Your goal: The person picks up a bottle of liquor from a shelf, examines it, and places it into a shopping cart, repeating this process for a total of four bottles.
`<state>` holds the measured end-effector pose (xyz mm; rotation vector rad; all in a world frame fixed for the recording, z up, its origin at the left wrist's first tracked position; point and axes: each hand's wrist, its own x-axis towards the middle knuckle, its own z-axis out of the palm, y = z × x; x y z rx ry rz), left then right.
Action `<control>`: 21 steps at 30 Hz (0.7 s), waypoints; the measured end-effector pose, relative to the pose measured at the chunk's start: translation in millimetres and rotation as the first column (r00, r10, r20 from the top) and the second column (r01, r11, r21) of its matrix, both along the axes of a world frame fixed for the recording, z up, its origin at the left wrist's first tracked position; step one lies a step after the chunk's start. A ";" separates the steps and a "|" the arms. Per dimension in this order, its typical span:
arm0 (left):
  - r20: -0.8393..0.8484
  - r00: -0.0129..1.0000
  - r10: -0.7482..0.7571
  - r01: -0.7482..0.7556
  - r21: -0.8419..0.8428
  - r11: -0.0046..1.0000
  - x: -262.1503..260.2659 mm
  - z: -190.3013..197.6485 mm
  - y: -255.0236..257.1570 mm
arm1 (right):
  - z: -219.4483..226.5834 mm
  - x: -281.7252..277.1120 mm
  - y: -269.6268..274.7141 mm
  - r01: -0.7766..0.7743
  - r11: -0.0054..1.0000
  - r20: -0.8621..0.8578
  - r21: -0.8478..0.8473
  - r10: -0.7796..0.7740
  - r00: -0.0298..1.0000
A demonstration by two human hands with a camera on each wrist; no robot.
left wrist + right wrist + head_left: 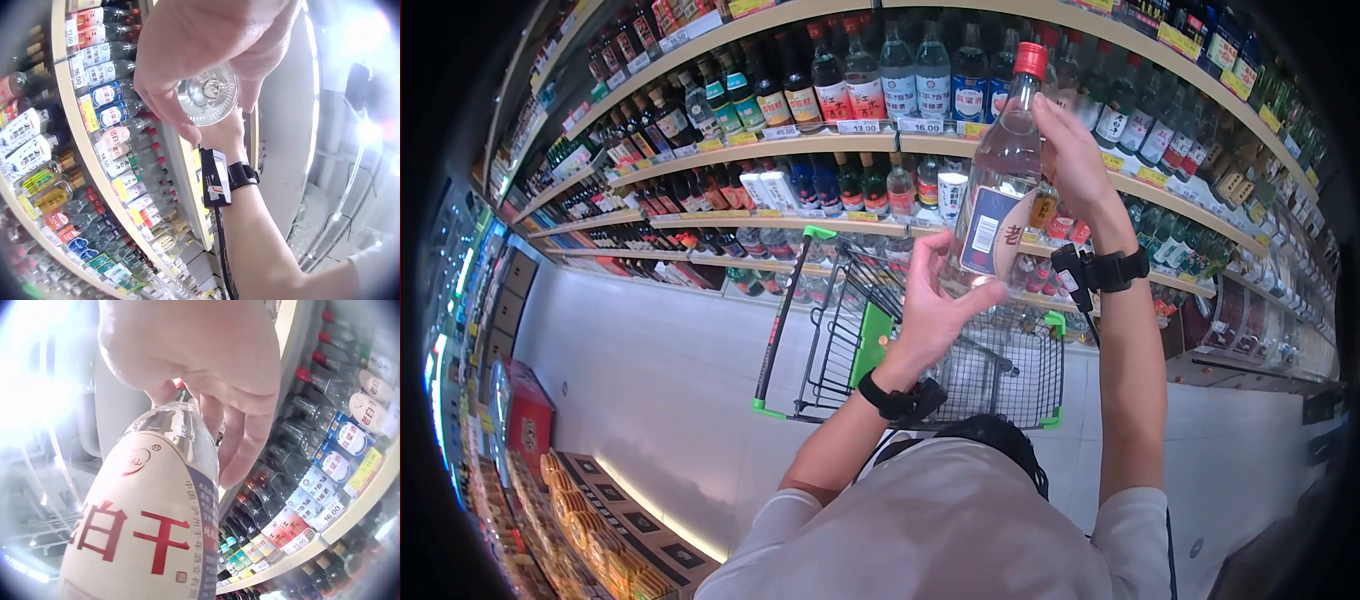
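A clear glass liquor bottle [1008, 150] with a red cap is held up, slightly tilted, before the shelves. Its back label with a barcode [985, 232] faces the head camera. My left hand [930, 315] grips the bottom end, thumb on one side and fingers on the other; the round glass base [209, 97] shows between them in the left wrist view. Higher up, my right hand [1072, 150] holds the bottle around its neck and shoulder, its fingers partly hidden behind the glass. The right wrist view shows the cream front label [134, 519] with red characters.
Curved shelves [840, 143] packed with bottles and price tags stand ahead. Below the hands is a shopping cart [1000, 365] with green corners. A red box [525, 415] and a display of packaged goods [590, 520] stand at left.
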<state>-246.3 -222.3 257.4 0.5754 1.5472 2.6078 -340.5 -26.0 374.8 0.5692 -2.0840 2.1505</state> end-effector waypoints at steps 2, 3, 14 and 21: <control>0.047 0.998 -0.034 0.031 0.062 0.998 3.4 4.3 2.1 | 1.7 -1.0 5.4 -0.024 1.000 -0.002 0.019 0.024 1.000; 0.104 0.991 -0.087 0.074 0.125 0.989 7.3 12.3 1.9 | 3.0 -0.7 7.3 -0.022 0.999 -0.009 0.023 0.023 1.000; 0.090 0.613 -0.785 0.580 0.624 0.524 -18.1 -4.2 7.0 | 26.5 6.6 3.2 -0.084 0.993 -0.124 -0.080 0.074 0.990; 0.120 0.928 -0.354 0.300 0.325 0.897 -19.8 18.3 14.4 | 53.0 17.3 -4.4 0.379 0.911 -0.377 0.162 -0.297 0.877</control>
